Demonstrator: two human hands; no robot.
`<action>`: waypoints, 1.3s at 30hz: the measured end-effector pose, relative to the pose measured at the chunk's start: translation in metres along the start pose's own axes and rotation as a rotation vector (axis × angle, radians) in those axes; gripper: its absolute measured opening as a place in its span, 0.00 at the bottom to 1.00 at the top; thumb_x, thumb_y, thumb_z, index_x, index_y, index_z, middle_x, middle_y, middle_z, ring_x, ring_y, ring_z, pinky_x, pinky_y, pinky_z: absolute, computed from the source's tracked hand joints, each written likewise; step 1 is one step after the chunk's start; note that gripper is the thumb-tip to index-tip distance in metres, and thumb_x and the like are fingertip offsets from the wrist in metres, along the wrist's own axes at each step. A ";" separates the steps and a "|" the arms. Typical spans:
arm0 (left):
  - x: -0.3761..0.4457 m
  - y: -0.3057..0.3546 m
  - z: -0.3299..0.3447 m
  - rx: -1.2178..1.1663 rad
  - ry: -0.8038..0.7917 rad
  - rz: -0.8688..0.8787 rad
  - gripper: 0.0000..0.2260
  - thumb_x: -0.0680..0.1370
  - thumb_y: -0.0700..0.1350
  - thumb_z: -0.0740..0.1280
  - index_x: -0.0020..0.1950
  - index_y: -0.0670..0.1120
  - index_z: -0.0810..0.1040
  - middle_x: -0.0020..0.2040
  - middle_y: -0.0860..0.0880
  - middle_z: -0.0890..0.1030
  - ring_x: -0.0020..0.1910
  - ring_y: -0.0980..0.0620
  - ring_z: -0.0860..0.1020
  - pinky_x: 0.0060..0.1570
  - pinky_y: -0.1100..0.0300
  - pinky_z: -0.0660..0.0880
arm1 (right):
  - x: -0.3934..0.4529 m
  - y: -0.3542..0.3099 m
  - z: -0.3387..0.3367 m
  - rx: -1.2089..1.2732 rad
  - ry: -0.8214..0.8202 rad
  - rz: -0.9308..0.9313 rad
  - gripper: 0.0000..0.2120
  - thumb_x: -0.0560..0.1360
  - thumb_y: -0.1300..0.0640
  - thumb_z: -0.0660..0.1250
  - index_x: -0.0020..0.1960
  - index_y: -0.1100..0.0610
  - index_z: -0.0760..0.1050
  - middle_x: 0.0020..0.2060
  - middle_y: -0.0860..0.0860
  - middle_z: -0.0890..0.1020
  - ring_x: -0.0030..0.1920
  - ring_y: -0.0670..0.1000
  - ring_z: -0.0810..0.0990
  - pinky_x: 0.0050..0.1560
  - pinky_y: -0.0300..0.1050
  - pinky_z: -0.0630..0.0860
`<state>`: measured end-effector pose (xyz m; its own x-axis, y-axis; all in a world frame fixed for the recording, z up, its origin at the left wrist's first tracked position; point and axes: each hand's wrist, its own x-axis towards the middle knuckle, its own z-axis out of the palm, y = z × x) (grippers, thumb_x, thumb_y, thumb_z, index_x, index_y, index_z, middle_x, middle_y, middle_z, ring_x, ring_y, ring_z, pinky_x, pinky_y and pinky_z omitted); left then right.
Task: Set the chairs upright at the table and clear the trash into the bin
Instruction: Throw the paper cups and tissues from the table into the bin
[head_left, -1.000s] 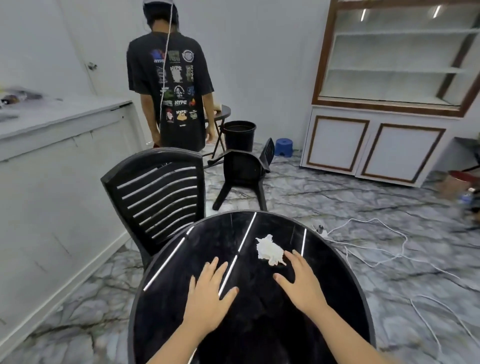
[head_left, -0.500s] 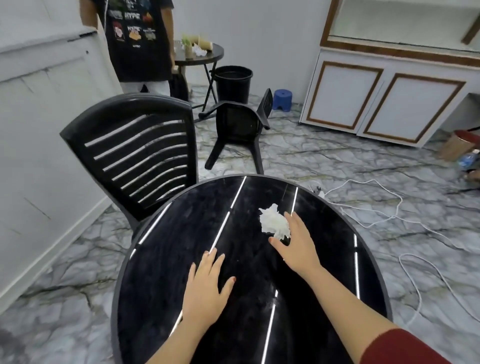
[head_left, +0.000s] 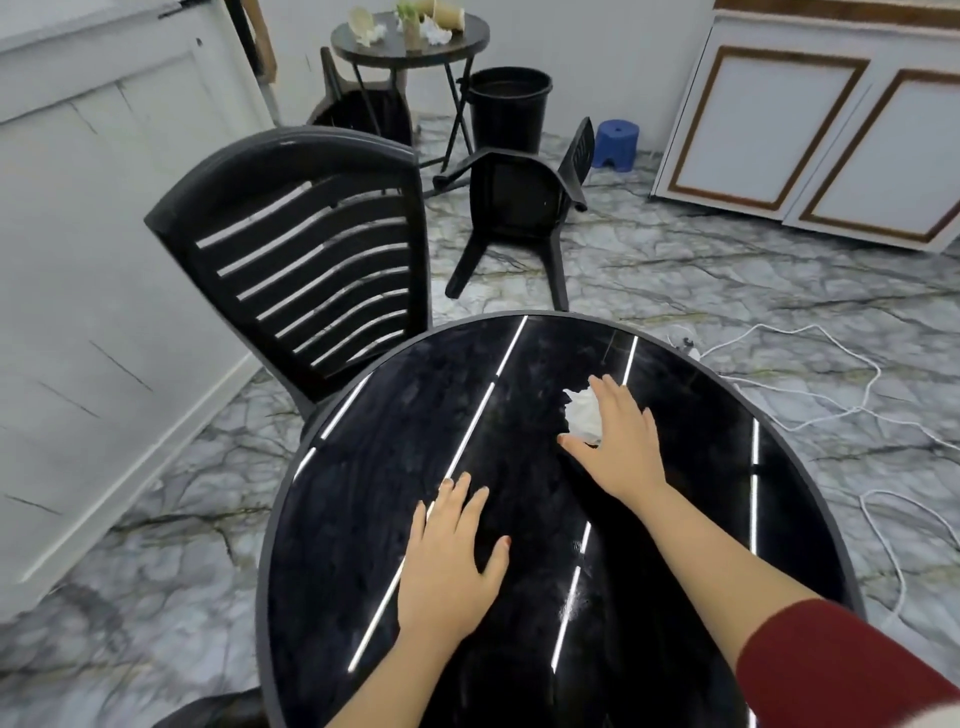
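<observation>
**Trash pickup step: right hand on the tissue**

Right hand (head_left: 621, 441) fingers (head_left: 605, 387) spread wide over crumpled tissue (head_left: 582, 415), centre-right on counter (head_left: 363, 519), not yet closed. Left hand (head_left: 449, 566) flat, empty. Next: pinch tissue, carry to bin (head_left: 509, 106) at top centre. Tipped chair (head_left: 519, 208) remains.

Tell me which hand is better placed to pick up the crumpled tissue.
The right hand: it already lies over the crumpled tissue. The left hand rests flat on the table, nearer the person.

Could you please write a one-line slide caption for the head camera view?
Right hand reaches crumpled tissue on round table; tipped chair lies beyond.
</observation>
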<state>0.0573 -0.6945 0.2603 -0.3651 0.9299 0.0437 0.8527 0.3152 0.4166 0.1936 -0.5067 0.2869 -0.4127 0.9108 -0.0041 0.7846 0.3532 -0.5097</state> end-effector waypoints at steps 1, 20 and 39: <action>0.000 0.000 0.000 0.001 0.003 0.003 0.27 0.76 0.62 0.50 0.73 0.52 0.62 0.76 0.55 0.58 0.75 0.57 0.51 0.73 0.56 0.43 | 0.001 0.001 0.001 -0.016 -0.007 -0.022 0.36 0.72 0.45 0.66 0.74 0.51 0.53 0.76 0.50 0.55 0.76 0.53 0.50 0.73 0.57 0.46; -0.001 0.001 -0.002 -0.050 0.014 -0.017 0.29 0.74 0.63 0.48 0.73 0.55 0.61 0.76 0.58 0.56 0.74 0.61 0.46 0.73 0.59 0.39 | -0.038 -0.007 0.008 0.550 0.082 0.130 0.15 0.76 0.64 0.62 0.62 0.55 0.75 0.63 0.53 0.77 0.68 0.50 0.69 0.67 0.39 0.62; -0.131 -0.042 -0.087 -0.165 0.006 -0.301 0.24 0.78 0.54 0.61 0.73 0.54 0.60 0.75 0.56 0.59 0.75 0.58 0.52 0.74 0.56 0.46 | -0.163 -0.128 0.008 0.723 -0.156 -0.088 0.13 0.76 0.61 0.62 0.59 0.53 0.77 0.55 0.44 0.78 0.60 0.44 0.73 0.65 0.41 0.68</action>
<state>0.0366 -0.8463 0.3156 -0.5938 0.7986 -0.0986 0.6348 0.5402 0.5525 0.1571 -0.7023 0.3461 -0.5634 0.8256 -0.0315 0.2675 0.1462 -0.9524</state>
